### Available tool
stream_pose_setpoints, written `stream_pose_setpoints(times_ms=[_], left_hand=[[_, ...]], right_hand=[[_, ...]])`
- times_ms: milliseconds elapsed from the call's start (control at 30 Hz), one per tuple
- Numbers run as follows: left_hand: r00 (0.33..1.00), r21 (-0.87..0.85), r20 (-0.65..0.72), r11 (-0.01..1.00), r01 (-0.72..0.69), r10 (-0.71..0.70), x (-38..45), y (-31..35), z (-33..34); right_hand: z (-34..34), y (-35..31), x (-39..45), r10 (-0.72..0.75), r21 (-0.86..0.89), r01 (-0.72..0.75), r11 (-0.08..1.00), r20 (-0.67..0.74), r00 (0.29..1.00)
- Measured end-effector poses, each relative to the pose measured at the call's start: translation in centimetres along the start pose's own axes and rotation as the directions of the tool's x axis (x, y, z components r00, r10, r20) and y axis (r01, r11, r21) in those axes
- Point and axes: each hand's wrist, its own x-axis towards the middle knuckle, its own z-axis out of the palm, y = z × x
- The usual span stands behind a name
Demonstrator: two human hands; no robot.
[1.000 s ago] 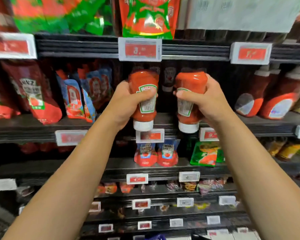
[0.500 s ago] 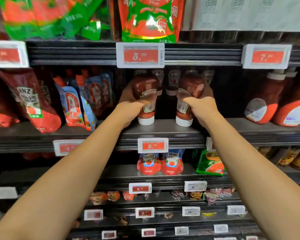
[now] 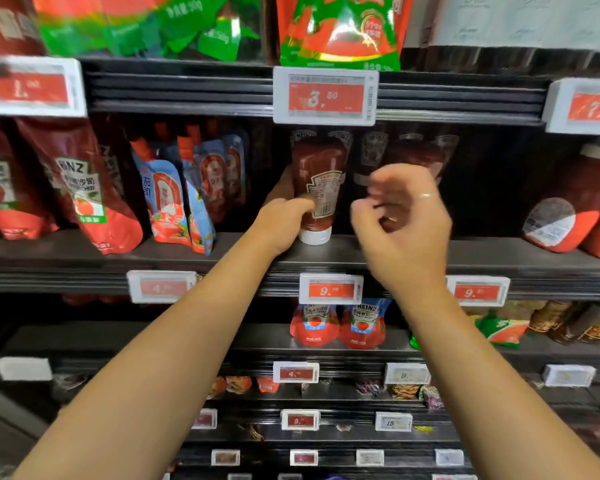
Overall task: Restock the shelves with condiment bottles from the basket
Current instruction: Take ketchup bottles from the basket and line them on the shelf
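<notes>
My left hand (image 3: 284, 216) is wrapped around a ketchup bottle (image 3: 317, 183) in the middle of the frame, thumb across the front just beside its label and the other fingers behind it. The bottle stands upside down on its white cap (image 3: 315, 235), which rests on the dark shelf (image 3: 499, 252) near the front edge. My right hand (image 3: 400, 220) is just to the right of that bottle, in front of the shelf, holding nothing; its fingers are loosely curled and apart from the bottle, and a thin ring (image 3: 425, 195) shows on one finger. The hand is blurred, so I cannot tell more about how the fingers lie.

Behind my right hand a second ketchup bottle (image 3: 416, 152) stands on the same shelf, mostly hidden by the hand. Further back, in the dark, a row of more bottles (image 3: 373, 150) with the same label stands behind both.

To the left on this shelf lean blue sauce pouches (image 3: 174, 199) and, at the left edge of the frame, dark red pouches (image 3: 84, 188). At the right edge stand larger red bottles (image 3: 568, 206), cap up. A price tag (image 3: 326, 97) hangs on the shelf edge above the bottle, and another price tag (image 3: 331, 289) sits on the shelf edge right below it. Under that, on the next shelf down, two small red pouches (image 3: 338, 325) stand side by side. Green and red bags (image 3: 340, 32) fill the top of the frame.
</notes>
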Motion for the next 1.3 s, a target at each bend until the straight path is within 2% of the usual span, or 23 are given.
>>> stream_pose_setpoints(times_ms=[67,133,167,333,467,567,733,800,900,1000,1100,1133,1167,1200,1233,1267,1300], left_hand=[[1.0,0.021,-0.016,1.0,-0.003,0.003,-0.1,0.1,0.0],[0.995,0.064,-0.024,0.994,-0.09,0.092,-0.5,0.4,-0.1],[0.988,0.096,-0.033,0.985,-0.144,0.148,-0.7,0.5,-0.1],[0.941,0.208,-0.103,0.932,-0.296,0.322,-1.8,1.2,0.1],[0.946,0.254,-0.09,0.925,-0.282,0.313,-1.6,1.4,0.3],[0.937,0.299,-0.089,0.907,-0.298,0.337,-1.6,1.7,0.7],[0.957,0.177,-0.054,0.946,-0.272,0.285,-1.6,1.3,0.1],[0.955,0.213,-0.049,0.937,-0.275,0.291,-1.4,1.1,-0.1],[0.954,0.233,-0.071,0.935,-0.267,0.29,-1.3,1.3,-0.1],[0.961,0.223,-0.061,0.942,-0.252,0.271,-1.5,1.3,-0.1],[0.958,0.233,-0.069,0.938,-0.256,0.278,-2.6,1.6,-0.4],[0.942,0.236,-0.125,0.931,-0.277,0.312,-3.4,1.7,-0.5],[0.894,0.276,-0.211,0.901,-0.334,0.396,-4.2,1.7,-0.6],[0.803,0.347,-0.276,0.834,-0.429,0.528,-5.2,1.7,-0.5],[0.691,0.427,-0.281,0.731,-0.532,0.666,-6.2,1.8,-0.1],[0.599,0.464,-0.231,0.628,-0.625,0.767,-7.0,1.7,0.5],[0.566,0.442,-0.158,0.571,-0.692,0.809,-7.6,1.6,1.4]], right_hand=[[2.1,0.0,0.2,0.181,-0.121,-0.16,0.98,0.188,0.965],[3.4,0.5,0.9,0.327,-0.208,-0.285,0.936,0.206,0.922],[3.9,0.6,1.2,0.353,-0.21,-0.312,0.927,0.196,0.915],[4.8,1.2,1.8,0.375,-0.173,-0.343,0.923,0.214,0.902],[5.3,1.9,2.6,0.416,-0.153,-0.391,0.908,0.218,0.883],[5.7,2.7,3.0,0.444,-0.095,-0.436,0.895,0.27,0.854],[5.6,4.2,2.8,0.476,0.12,-0.554,0.824,0.384,0.791],[5.6,4.6,2.8,0.486,0.066,-0.552,0.832,0.396,0.779],[5.3,4.2,2.9,0.479,-0.115,-0.477,0.871,0.41,0.776],[4.4,3.3,2.5,0.426,-0.211,-0.371,0.905,0.428,0.797],[2.0,2.6,1.4,0.418,-0.261,-0.337,0.905,0.388,0.822],[1.0,2.6,1.0,0.414,-0.261,-0.334,0.906,0.371,0.831],[-0.1,2.6,0.6,0.405,-0.229,-0.342,0.912,0.35,0.845],[-1.1,2.6,0.5,0.4,-0.168,-0.365,0.916,0.317,0.86],[-2.0,2.5,0.4,0.405,-0.104,-0.392,0.914,0.26,0.877],[-3.0,2.6,0.4,0.408,-0.052,-0.406,0.912,0.172,0.896],[-3.8,2.7,0.6,0.403,-0.03,-0.402,0.915,0.053,0.913]])
